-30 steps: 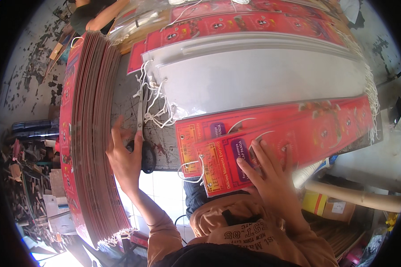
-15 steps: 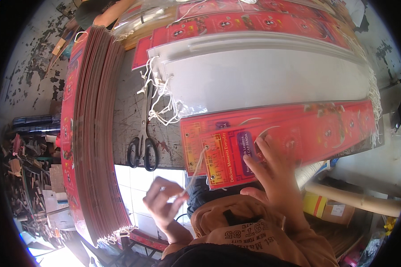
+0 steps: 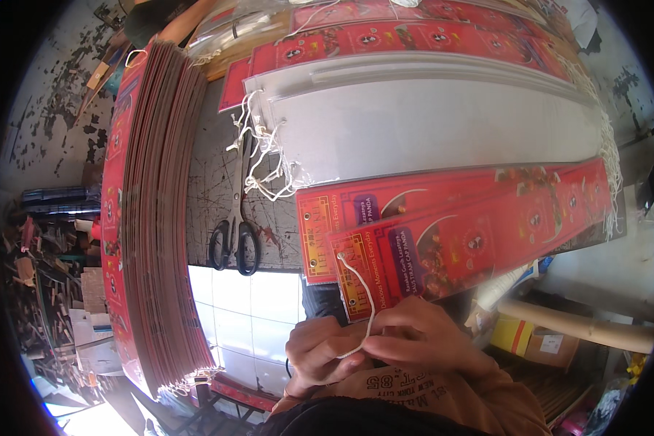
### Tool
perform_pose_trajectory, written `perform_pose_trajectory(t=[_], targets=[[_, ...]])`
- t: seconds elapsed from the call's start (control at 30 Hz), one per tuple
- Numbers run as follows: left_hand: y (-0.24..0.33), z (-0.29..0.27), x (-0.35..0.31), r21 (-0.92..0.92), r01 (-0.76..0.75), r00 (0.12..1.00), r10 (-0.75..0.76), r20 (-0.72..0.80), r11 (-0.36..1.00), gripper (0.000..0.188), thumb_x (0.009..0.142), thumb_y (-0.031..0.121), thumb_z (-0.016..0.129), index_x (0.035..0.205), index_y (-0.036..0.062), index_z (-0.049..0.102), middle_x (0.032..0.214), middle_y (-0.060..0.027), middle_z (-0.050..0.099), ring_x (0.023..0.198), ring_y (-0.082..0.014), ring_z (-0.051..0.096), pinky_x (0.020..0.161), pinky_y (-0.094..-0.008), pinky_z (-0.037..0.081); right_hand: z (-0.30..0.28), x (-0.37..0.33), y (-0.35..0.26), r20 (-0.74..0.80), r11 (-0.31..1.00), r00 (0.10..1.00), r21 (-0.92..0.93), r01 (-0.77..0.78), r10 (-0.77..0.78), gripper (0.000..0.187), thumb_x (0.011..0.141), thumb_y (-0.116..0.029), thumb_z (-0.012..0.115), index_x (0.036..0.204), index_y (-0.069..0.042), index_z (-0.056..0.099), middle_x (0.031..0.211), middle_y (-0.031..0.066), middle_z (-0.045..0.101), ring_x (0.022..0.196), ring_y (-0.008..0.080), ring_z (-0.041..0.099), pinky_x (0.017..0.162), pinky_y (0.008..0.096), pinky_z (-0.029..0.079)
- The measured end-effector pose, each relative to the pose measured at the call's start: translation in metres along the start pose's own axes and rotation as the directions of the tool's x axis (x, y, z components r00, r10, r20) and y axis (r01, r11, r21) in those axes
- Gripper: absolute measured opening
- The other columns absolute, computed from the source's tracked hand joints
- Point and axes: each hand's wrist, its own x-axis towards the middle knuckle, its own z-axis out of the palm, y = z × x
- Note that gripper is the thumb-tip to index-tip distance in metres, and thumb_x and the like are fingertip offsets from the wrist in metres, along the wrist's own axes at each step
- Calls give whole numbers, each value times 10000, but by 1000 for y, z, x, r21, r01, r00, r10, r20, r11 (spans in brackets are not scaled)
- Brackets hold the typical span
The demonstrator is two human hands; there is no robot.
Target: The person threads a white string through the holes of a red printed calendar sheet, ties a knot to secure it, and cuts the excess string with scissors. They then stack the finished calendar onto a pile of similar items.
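- White cord (image 3: 371,298) is pinched between closed fingertips of the left hand (image 3: 318,354) and right hand (image 3: 419,338), apparently for fine control.
- The red card (image 3: 472,243) is laid half-past-one from them, corded end nearest, presumably for slack.
- Scissors (image 3: 237,200) lie half-past-ten, seemingly for clearance.

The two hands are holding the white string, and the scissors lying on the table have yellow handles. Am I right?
Not quite: the handles of the scissors on the table are black, as the head view shows. The left hand and right hand do hold the white string.
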Motion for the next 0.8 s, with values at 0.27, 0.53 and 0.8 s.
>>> perform_pose_trajectory(t=[0.27, 0.53, 0.8], targets=[[-10, -6, -6, -69, -35, 999, 32, -39, 997, 260, 745, 247, 695, 630, 44, 579, 447, -17, 446, 363, -149, 436, 363, -265, 288, -6, 2, 3, -180, 983, 973, -137, 118, -142, 222, 660, -80, 697, 870, -83, 626, 883, 58, 547, 770, 221, 535, 686, 342, 417], [-14, -7, -11, 9, -9, 998, 9, -64, 1000, 207, 724, 221, 700, 669, 47, 604, 479, -31, 469, 385, -156, 434, 373, -272, 285, -15, 13, -5, -178, 987, 981, -154, 56, -84, 349, 655, -47, 693, 988, -78, 595, 1055, 103, 555, 927, 255, 559, 775, 387, 451], [-15, -7, -10, 75, 133, 990, -128, -60, 988, 226, 761, 222, 670, 638, 46, 598, 483, -28, 491, 399, -157, 455, 396, -266, 318, -8, 3, 5, 28, 999, 1000, -51, 2, -1, 346, 679, -56, 674, 1014, -56, 586, 890, 58, 569, 796, 212, 591, 583, 271, 491]])
